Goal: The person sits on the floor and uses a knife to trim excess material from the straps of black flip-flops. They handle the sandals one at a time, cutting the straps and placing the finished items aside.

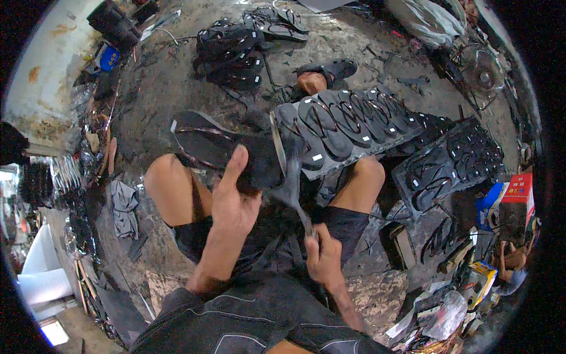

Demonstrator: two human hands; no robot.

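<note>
My left hand (232, 197) grips a black flip-flop (221, 144) by one end, thumb pressed on its upper side. The sandal has thin dark straps and a small white label near its far end. In front of my lap, my right hand (324, 253) is closed round the handle of a grey hammer-like tool (288, 190). Motion blurs the tool's head, which is close to the flip-flop's right side; I cannot tell whether they touch. Just beyond, several grey and black sandals (339, 121) stand in a tight row on a board above my right knee.
A second batch of dark sandals (445, 162) lies to the right. More black sandals (230, 50) are piled on the floor (165, 88) ahead. A fan (484, 69) stands at the far right, above a red and blue box (507, 200). Another person (514, 262) is at the right edge.
</note>
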